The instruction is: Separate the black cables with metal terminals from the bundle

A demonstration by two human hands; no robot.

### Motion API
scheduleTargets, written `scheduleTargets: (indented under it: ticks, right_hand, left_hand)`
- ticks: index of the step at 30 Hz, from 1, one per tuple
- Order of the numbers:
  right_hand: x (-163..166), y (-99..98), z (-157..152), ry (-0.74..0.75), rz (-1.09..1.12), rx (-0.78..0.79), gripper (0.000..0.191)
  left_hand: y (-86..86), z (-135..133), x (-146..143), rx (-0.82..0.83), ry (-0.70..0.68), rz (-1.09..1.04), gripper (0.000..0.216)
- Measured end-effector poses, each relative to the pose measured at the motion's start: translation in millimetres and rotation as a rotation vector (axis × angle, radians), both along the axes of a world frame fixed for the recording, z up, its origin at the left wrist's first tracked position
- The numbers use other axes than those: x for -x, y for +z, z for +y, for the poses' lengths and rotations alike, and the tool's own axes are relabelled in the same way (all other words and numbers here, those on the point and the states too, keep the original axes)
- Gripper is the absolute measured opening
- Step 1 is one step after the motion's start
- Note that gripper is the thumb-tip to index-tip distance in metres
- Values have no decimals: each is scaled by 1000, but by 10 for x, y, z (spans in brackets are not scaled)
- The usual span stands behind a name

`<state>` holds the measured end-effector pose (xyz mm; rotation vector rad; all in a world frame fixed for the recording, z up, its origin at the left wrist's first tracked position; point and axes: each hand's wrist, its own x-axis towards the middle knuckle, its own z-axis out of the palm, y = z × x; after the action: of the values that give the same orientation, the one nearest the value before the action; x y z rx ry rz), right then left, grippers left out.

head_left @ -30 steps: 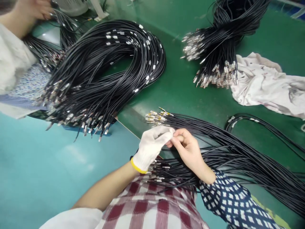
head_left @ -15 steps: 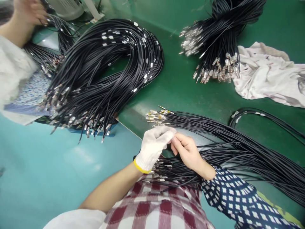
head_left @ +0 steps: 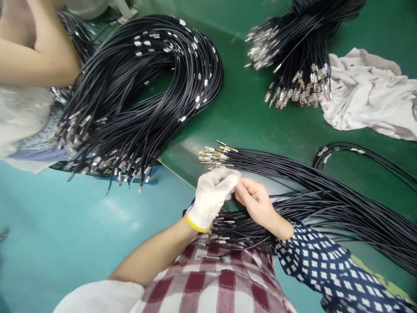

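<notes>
My left hand (head_left: 211, 198), in a white knit glove with a yellow cuff, is closed in a pinch. The bare fingers of my right hand (head_left: 257, 204) are pinched too and meet the gloved fingertips. Whatever lies between them is hidden. Just beyond my hands are the metal-tipped ends of a bundle of thin black cables (head_left: 293, 170), some with yellow bands. Below and behind my hands, a nearer bundle of black cables (head_left: 247, 228) has its silver ends close to my checked apron (head_left: 224, 282).
A large looped bundle of black cables (head_left: 198, 65) lies at the left, its ends over the table edge. More cables (head_left: 309, 52) lie at the back right beside a crumpled white cloth (head_left: 368, 93). Another person's arm (head_left: 42, 56) is at the upper left.
The other person's arm at the upper left has swung, bringing the bent elbow over the cables. My two hands stay pinched together, and the view has shifted slightly.
</notes>
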<state>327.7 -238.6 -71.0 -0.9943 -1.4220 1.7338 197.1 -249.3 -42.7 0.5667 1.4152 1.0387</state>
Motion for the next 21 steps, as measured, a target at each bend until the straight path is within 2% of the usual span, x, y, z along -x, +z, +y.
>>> scheduleTargets:
  ticks: [3, 8, 12, 18, 21]
  right_hand:
    - [-7, -4, 12, 16, 9, 10, 42]
    - [-30, 17, 44, 22, -9, -19, 48]
    - [-38, 41, 66, 36, -9, -33, 49]
    - [-50, 46, 73, 40, 2, -19, 46]
    - [-42, 35, 52, 38, -11, 5, 43]
  left_hand:
    - [-22, -7, 22, -13, -7, -13, 25]
    - [-94, -29, 111, -107, -129, -128, 27]
    - [-105, -27, 150, -115, -169, -132, 25]
    - [-57, -6, 140, -107, -182, -110, 26]
    - [-52, -1, 101, -65, -126, -82, 29]
